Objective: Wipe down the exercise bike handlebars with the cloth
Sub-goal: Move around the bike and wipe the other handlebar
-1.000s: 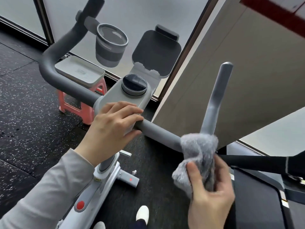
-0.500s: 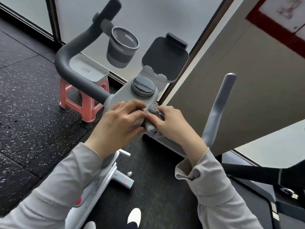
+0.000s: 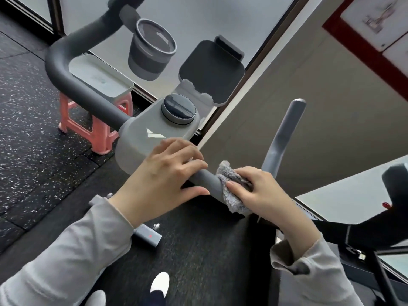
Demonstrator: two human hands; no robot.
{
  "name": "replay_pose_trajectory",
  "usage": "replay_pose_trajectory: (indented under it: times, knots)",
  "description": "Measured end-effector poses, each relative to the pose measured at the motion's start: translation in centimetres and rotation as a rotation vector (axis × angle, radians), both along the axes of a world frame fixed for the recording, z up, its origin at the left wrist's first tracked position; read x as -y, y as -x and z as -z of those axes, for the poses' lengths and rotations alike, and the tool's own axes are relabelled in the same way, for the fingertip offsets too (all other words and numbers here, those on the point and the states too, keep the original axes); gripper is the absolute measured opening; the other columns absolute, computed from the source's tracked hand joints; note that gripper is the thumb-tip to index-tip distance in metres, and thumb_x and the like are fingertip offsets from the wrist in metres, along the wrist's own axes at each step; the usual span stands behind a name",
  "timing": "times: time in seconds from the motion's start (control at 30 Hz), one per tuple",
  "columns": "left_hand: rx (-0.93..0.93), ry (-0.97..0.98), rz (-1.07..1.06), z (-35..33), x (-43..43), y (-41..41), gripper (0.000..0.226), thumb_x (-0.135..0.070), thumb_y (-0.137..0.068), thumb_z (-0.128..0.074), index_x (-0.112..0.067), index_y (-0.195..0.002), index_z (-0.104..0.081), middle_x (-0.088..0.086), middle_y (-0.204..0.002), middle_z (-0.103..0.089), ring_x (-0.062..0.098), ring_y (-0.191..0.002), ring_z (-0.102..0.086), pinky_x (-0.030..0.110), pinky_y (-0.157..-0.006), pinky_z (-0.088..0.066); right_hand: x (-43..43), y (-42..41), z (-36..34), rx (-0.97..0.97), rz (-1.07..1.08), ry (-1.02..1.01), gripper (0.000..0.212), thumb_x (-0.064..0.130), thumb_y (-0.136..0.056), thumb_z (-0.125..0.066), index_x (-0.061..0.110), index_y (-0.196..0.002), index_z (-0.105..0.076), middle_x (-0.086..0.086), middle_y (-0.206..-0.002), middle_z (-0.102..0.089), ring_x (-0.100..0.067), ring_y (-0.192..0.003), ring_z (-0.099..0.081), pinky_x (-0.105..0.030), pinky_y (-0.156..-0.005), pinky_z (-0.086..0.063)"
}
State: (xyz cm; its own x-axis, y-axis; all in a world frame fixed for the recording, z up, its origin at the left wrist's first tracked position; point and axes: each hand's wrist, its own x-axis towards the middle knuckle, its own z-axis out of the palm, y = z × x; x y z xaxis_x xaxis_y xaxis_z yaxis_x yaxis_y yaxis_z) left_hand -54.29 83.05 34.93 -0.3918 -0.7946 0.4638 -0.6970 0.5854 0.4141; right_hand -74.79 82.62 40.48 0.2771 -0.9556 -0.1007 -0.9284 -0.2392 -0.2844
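right hand (image 3: 262, 191) clamps grey cloth (image 3: 229, 188) around handlebar (image 3: 205, 178) | left hand (image 3: 163, 173) grips bar by console (image 3: 152, 138) | bar under cloth hidden

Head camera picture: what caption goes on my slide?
Right hand wipes the bike's handlebar with a grey cloth; left hand steadies it.

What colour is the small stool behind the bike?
Pink stool, clearest in the head view.
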Motion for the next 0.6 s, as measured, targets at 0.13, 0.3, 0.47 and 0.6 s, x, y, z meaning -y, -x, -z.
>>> replay_pose_trajectory:
  times: [0.13,0.3,0.47,0.6]
  knots:
    - [0.042,-0.07,0.087,0.5,-0.1,2.8,0.047,-0.056,-0.072,-0.065,-0.021,-0.104,-0.069,-0.003,-0.098,-0.066,0.019,-0.097,-0.061,0.037,-0.103,-0.041,0.4,0.8,-0.6,-0.119,-0.036,-0.045,0.022,0.019,-0.091,-0.056,0.0,-0.092,-0.067,-0.012,-0.095,-0.059,-0.023,-0.093,-0.054,-0.03,-0.082,-0.04]
    - [0.003,-0.173,0.056,1.0,0.2,4.1,0.041,-0.057,-0.072,-0.065,-0.028,-0.101,-0.067,-0.005,-0.095,-0.065,0.018,-0.091,-0.06,0.035,-0.094,-0.038,2.2,1.0,-1.4,-0.308,-0.14,-0.105,0.025,0.014,-0.089,-0.051,-0.006,-0.09,-0.067,-0.018,-0.096,-0.061,-0.028,-0.094,-0.054,-0.034,-0.085,-0.04]
    - [-0.062,-0.228,0.023,1.0,0.5,4.4,0.039,-0.056,-0.067,-0.07,-0.031,-0.096,-0.069,-0.008,-0.091,-0.064,0.015,-0.089,-0.059,0.027,-0.093,-0.026,3.3,2.3,-2.3,-0.358,-0.232,-0.082,0.024,0.014,-0.086,-0.056,-0.008,-0.086,-0.066,-0.021,-0.088,-0.064,-0.028,-0.088,-0.055,-0.035,-0.08,-0.04]
    - [-0.098,-0.233,0.016,1.0,0.4,4.5,0.039,-0.057,-0.066,-0.069,-0.03,-0.094,-0.07,-0.01,-0.089,-0.064,0.013,-0.089,-0.06,0.025,-0.093,-0.024,4.0,3.4,-2.4,-0.338,-0.277,-0.017,0.02,0.01,-0.083,-0.06,-0.009,-0.085,-0.066,-0.021,-0.086,-0.064,-0.027,-0.086,-0.055,-0.034,-0.078,-0.039]
